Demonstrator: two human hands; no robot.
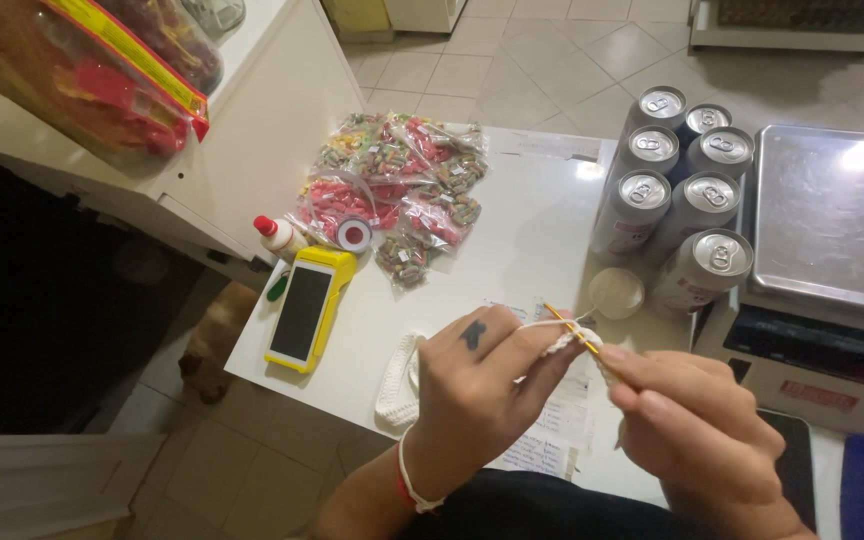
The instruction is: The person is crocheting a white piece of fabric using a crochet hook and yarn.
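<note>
The left hand (477,385) pinches white crochet work (399,378) with yarn (542,324) drawn over its fingers; the right hand (697,425) is closed on a yellow hook (570,327), whose tip sits in the work between both hands; the rest of the white piece lies on the desk (532,230) just left of the left hand; beyond the hands stand cans (677,195) and sweet bags (402,190); a yellow phone-like device (309,308) lies further left; a scale (832,215) sits beyond the right hand.
</note>
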